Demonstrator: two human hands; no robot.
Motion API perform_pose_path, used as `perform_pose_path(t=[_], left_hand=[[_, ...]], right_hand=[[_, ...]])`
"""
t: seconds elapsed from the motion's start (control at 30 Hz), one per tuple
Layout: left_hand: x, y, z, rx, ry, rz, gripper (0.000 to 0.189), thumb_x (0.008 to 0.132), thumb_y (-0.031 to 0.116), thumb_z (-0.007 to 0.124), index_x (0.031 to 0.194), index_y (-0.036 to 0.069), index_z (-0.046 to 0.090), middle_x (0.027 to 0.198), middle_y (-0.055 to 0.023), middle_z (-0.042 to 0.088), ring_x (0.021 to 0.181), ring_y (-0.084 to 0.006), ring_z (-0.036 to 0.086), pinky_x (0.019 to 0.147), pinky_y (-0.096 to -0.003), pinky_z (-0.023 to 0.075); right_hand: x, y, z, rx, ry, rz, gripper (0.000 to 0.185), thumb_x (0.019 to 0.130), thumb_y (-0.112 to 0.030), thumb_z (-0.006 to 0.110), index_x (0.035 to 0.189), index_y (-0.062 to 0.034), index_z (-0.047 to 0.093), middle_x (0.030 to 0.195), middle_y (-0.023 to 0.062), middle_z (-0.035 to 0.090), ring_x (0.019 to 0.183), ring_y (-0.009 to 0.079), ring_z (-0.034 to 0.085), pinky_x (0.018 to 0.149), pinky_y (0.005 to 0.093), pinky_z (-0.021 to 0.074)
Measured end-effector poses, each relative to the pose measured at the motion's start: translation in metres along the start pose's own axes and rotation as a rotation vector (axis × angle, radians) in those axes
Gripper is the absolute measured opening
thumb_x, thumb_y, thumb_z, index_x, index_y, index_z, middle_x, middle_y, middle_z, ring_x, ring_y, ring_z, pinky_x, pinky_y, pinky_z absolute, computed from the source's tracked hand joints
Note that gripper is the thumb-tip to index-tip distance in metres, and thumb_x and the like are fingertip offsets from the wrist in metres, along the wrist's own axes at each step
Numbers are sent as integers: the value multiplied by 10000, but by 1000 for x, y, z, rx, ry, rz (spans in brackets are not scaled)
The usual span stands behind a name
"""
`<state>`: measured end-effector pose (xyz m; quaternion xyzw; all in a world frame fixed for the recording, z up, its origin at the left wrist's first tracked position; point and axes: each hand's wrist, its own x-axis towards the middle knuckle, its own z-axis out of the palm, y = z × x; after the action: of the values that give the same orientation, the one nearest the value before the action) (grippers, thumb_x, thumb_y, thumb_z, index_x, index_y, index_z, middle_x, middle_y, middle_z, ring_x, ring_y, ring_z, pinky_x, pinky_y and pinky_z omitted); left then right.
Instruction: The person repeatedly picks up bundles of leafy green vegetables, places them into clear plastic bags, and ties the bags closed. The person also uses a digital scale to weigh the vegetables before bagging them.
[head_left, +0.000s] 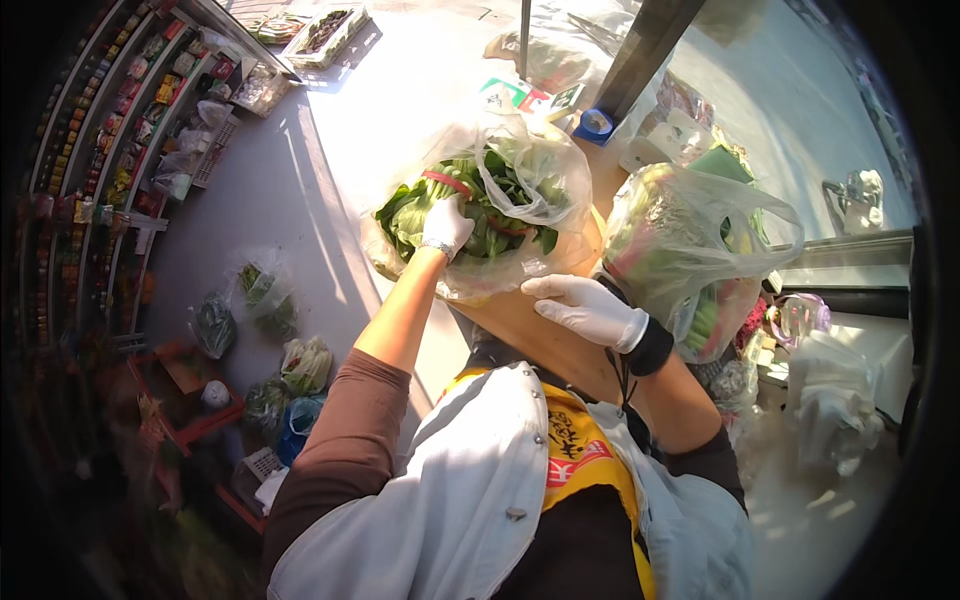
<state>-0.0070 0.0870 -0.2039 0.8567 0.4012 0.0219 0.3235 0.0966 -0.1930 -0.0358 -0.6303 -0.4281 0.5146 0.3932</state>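
My left hand (448, 225), in a white glove, reaches into a large clear plastic bag (517, 274) of leafy greens. Its fingers close on a bundle of leafy greens (409, 217) bound with red tape (448, 180). A second red band crosses more greens at the right within the same bag. My right hand (589, 309), also gloved in white, is held above the wooden tabletop (517, 337) just below the bag's edge, its fingers apart and holding nothing. Beside it on the right stands another clear bag (682, 247) filled with vegetables.
A blue tape roll (595, 126) lies at the foot of a dark post (645, 56). Bagged vegetables (268, 300) and a red crate (184, 390) sit on the floor at left, near shelves of packaged goods (112, 135). White plastic bags (832, 390) hang at right.
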Motion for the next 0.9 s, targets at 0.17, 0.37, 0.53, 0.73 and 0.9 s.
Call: perform_pose_path(t=[0.17, 0.37, 0.53, 0.73, 0.9], left_hand=[[18, 5, 57, -142, -112, -63, 698, 665, 189, 851, 1296, 29, 597, 1152, -222, 709, 1089, -366, 679, 943, -399, 542], [57, -19, 95, -497, -208, 231, 980, 511, 321, 1006, 1293, -34, 534, 1252, -170, 688, 1137, -295, 672, 980, -378, 538], [79, -34, 115, -845, -405, 317, 763, 789, 479, 684, 1414, 83, 494, 1424, -112, 560, 1305, -313, 512, 1097, -482, 392], [86, -14, 113, -1461, -621, -91, 757, 970, 715, 352, 1506, 193, 470, 1535, -77, 471, 1402, -364, 400, 1152, -636, 304], [69, 23, 74, -919, -520, 336, 779, 726, 210, 868, 1409, 87, 515, 1343, -89, 589, 1214, -277, 550, 1050, -389, 462]], right_hand=[[82, 79, 34, 35, 205, 202, 414, 1000, -180, 635, 1363, 14, 591, 1318, 140, 652, 1235, 216, 601, 1049, 316, 455], [126, 149, 42, 589, 423, 421, 470, 980, -137, 641, 1403, 26, 519, 1226, 147, 651, 1123, 222, 653, 973, 307, 511], [142, 164, 51, 769, 604, 405, 490, 941, -92, 648, 1376, 54, 476, 1118, 170, 650, 958, 214, 702, 764, 323, 570], [144, 182, 59, 195, 794, 439, 419, 841, -253, 717, 1150, 28, 679, 1114, 218, 716, 1049, 400, 668, 935, 434, 510], [148, 182, 41, 158, 745, 369, 407, 881, -121, 698, 1264, -12, 614, 1134, 129, 704, 1063, 233, 676, 932, 357, 520]])
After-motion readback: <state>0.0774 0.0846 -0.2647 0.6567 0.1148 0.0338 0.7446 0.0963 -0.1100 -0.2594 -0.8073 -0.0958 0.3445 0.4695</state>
